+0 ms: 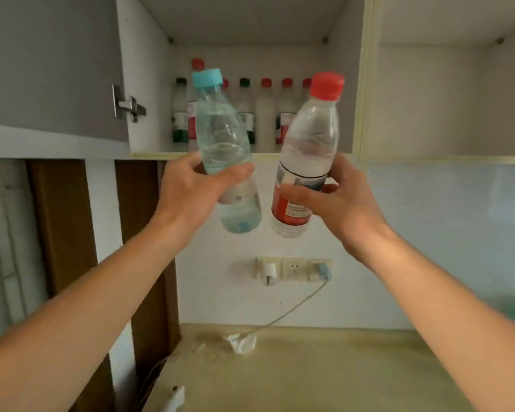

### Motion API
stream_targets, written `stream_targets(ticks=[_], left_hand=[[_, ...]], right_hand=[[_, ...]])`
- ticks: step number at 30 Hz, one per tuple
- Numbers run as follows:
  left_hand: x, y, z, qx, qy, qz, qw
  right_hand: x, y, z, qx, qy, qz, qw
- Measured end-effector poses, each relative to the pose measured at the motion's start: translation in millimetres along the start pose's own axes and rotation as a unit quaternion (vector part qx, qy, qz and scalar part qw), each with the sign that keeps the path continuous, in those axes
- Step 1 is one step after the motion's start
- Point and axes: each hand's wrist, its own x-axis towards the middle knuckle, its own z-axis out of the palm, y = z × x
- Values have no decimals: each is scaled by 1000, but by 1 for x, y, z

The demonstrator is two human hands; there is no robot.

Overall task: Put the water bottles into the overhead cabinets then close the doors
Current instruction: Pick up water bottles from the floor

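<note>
stored bottles [265, 114] behind both held bottles [226, 150]

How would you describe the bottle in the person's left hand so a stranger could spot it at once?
Start at the open overhead cabinet, where bottles stand in a row at the back. In front of it two hands each hold up a bottle. The left hand grips the bottle with the light blue cap; its neighbour has a red cap and red label.
</note>
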Motion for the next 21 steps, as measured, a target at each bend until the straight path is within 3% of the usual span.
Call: stream_targets(ticks=[6,9,14,21], left_hand=[[106,43,4,-3,77,37,996],[148,47,13,5,102,22,994],[191,26,32,42,87,7,995],[227,-21,41,66,84,-7,994]], right_hand=[[121,-32,-4,7,-8,-66,998],[170,-35,-5,-16,-22,-38,999],[221,-23,0,-7,-38,20,999],[264,4,12,-84,-74,57,992]])
